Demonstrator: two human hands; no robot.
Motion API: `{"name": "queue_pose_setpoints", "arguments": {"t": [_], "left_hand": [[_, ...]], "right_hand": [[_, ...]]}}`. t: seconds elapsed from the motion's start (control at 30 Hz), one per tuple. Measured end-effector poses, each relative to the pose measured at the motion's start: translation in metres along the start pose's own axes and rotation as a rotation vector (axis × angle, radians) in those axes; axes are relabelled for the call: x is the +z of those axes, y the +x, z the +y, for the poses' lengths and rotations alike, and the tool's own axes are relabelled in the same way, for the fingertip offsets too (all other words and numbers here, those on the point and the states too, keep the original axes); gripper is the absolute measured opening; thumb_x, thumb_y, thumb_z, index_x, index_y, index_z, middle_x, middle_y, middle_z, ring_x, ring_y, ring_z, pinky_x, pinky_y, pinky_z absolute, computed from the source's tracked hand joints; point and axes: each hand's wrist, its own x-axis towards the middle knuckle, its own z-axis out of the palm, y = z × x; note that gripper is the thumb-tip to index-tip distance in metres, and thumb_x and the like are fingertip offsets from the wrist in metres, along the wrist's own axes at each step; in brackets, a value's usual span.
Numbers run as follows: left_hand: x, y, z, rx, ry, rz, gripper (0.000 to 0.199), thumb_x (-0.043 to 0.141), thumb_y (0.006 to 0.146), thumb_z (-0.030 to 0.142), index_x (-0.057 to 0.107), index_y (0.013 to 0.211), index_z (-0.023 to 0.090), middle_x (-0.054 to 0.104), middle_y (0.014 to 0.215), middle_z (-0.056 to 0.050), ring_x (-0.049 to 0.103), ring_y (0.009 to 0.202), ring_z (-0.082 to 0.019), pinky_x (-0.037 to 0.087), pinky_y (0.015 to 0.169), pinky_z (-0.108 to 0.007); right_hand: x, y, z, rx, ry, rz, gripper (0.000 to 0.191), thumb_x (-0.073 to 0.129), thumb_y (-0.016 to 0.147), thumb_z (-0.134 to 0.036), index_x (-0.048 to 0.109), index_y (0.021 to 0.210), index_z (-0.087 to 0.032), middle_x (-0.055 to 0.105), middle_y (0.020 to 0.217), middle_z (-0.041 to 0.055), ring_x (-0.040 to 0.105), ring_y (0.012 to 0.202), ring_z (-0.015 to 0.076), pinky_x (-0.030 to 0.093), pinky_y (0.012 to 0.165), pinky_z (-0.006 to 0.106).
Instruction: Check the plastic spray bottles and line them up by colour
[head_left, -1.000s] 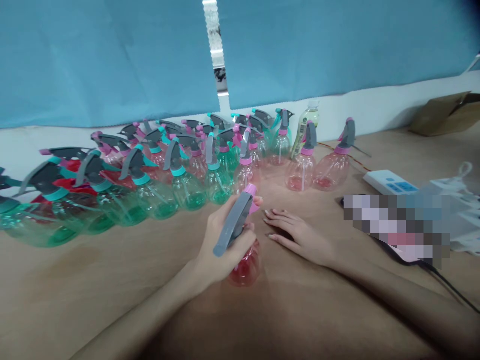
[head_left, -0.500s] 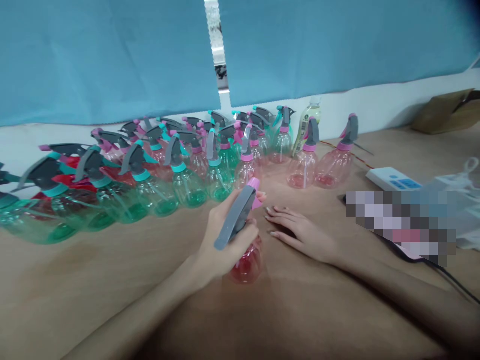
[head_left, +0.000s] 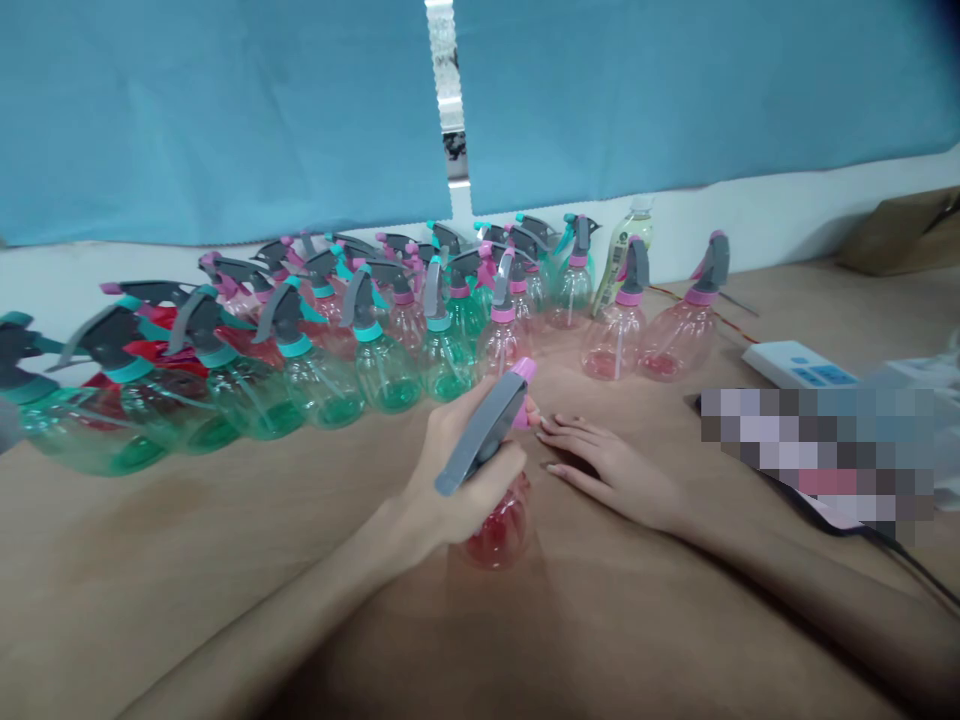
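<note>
My left hand is wrapped round the neck of a spray bottle. The bottle is clear pink with a grey and pink trigger head and stands before me, its neck hidden by my fingers. Flat on the table lies my right hand, fingers stretched out just to the right of the bottle, holding nothing. Behind the left hand stands another pink spray bottle. Farther right are two more pink ones, an upright bottle and a leaning bottle.
Rows of green and pink spray bottles fill the left and back of the table. A labelled drink bottle stands behind. On the right are a white box with blue buttons, a blurred-out flat object, a cable and a brown bag.
The whole view has shifted slightly, so everything sits a little farther right. Both hands keep their places, the left still round the bottle.
</note>
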Motion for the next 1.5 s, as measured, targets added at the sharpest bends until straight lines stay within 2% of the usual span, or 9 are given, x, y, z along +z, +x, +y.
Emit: {"name": "queue_pose_setpoints", "arguments": {"t": [0.2, 0.4, 0.6, 0.8, 1.07, 1.17, 1.23, 1.37, 1.5], "left_hand": [[-0.0003, 0.0010, 0.0035, 0.022, -0.058, 0.002, 0.013, 0.047, 0.064, 0.009, 0.048, 0.071, 0.020, 0.044, 0.061, 0.005, 0.040, 0.053, -0.010, 0.035, 0.053, -0.025], [-0.0006, 0.0001, 0.0012, 0.047, -0.046, 0.012, 0.013, 0.046, 0.066, 0.009, 0.049, 0.074, 0.019, 0.044, 0.062, 0.005, 0.038, 0.053, -0.009, 0.035, 0.052, -0.024], [0.0031, -0.0021, -0.0039, -0.002, -0.035, 0.007, 0.027, 0.047, 0.068, 0.011, 0.055, 0.092, 0.020, 0.047, 0.066, 0.005, 0.040, 0.052, -0.008, 0.035, 0.049, -0.022], [0.0052, -0.0023, -0.0040, 0.005, -0.019, 0.039, 0.030, 0.048, 0.069, 0.013, 0.056, 0.097, 0.021, 0.046, 0.067, 0.004, 0.038, 0.054, -0.009, 0.035, 0.049, -0.022], [0.0057, -0.0031, -0.0026, -0.004, -0.003, 0.066, 0.021, 0.047, 0.068, 0.014, 0.053, 0.087, 0.020, 0.044, 0.062, 0.005, 0.039, 0.054, -0.010, 0.037, 0.051, -0.024], [0.0062, -0.0033, -0.0022, -0.016, -0.006, 0.086, 0.009, 0.048, 0.068, 0.014, 0.047, 0.074, 0.021, 0.040, 0.057, 0.006, 0.035, 0.049, -0.009, 0.033, 0.046, -0.023], [0.0061, -0.0030, -0.0027, -0.016, -0.009, 0.084, 0.010, 0.048, 0.068, 0.014, 0.042, 0.068, 0.021, 0.036, 0.056, 0.006, 0.033, 0.048, -0.009, 0.032, 0.045, -0.023], [0.0058, -0.0027, -0.0048, -0.010, -0.043, 0.061, 0.007, 0.047, 0.069, 0.015, 0.045, 0.074, 0.021, 0.042, 0.060, 0.005, 0.040, 0.052, -0.010, 0.037, 0.050, -0.024], [0.0061, -0.0043, -0.0061, -0.004, -0.038, 0.057, 0.008, 0.047, 0.072, 0.015, 0.042, 0.073, 0.021, 0.040, 0.059, 0.006, 0.036, 0.051, -0.009, 0.034, 0.049, -0.024]], "right_hand": [[-0.0002, 0.0002, -0.0003, 0.015, -0.003, -0.016, 0.045, 0.044, 0.093, -0.045, 0.051, 0.132, -0.023, 0.050, 0.139, 0.0050, 0.038, 0.133, 0.0240, 0.030, 0.111, 0.049], [0.0005, 0.0005, 0.0003, 0.004, -0.014, -0.013, 0.045, 0.043, 0.093, -0.044, 0.050, 0.132, -0.023, 0.050, 0.138, 0.0055, 0.038, 0.133, 0.0242, 0.031, 0.110, 0.049], [0.0015, -0.0002, 0.0013, -0.001, -0.008, -0.003, 0.044, 0.043, 0.093, -0.044, 0.050, 0.132, -0.024, 0.050, 0.138, 0.0056, 0.039, 0.132, 0.0246, 0.032, 0.109, 0.051], [0.0019, -0.0008, 0.0009, -0.003, 0.003, 0.011, 0.045, 0.044, 0.092, -0.044, 0.049, 0.133, -0.026, 0.051, 0.138, 0.0052, 0.040, 0.132, 0.0250, 0.033, 0.109, 0.051], [0.0018, -0.0003, 0.0004, -0.001, -0.033, -0.002, 0.045, 0.043, 0.093, -0.044, 0.050, 0.133, -0.024, 0.049, 0.139, 0.0048, 0.039, 0.132, 0.0240, 0.032, 0.110, 0.050], [0.0016, 0.0002, -0.0004, -0.007, -0.024, 0.009, 0.043, 0.044, 0.093, -0.044, 0.051, 0.132, -0.025, 0.050, 0.138, 0.0046, 0.040, 0.132, 0.0245, 0.033, 0.109, 0.050], [0.0012, 0.0005, -0.0012, -0.005, -0.015, 0.017, 0.044, 0.044, 0.093, -0.043, 0.050, 0.132, -0.026, 0.051, 0.138, 0.0046, 0.041, 0.131, 0.0248, 0.033, 0.109, 0.050], [0.0008, 0.0003, -0.0025, 0.002, -0.013, 0.023, 0.044, 0.044, 0.092, -0.044, 0.050, 0.133, -0.027, 0.051, 0.137, 0.0045, 0.041, 0.131, 0.0251, 0.033, 0.109, 0.051], [0.0014, 0.0000, -0.0025, 0.011, -0.023, 0.018, 0.044, 0.044, 0.093, -0.045, 0.050, 0.132, -0.026, 0.050, 0.138, 0.0046, 0.040, 0.132, 0.0247, 0.033, 0.109, 0.050]]}}
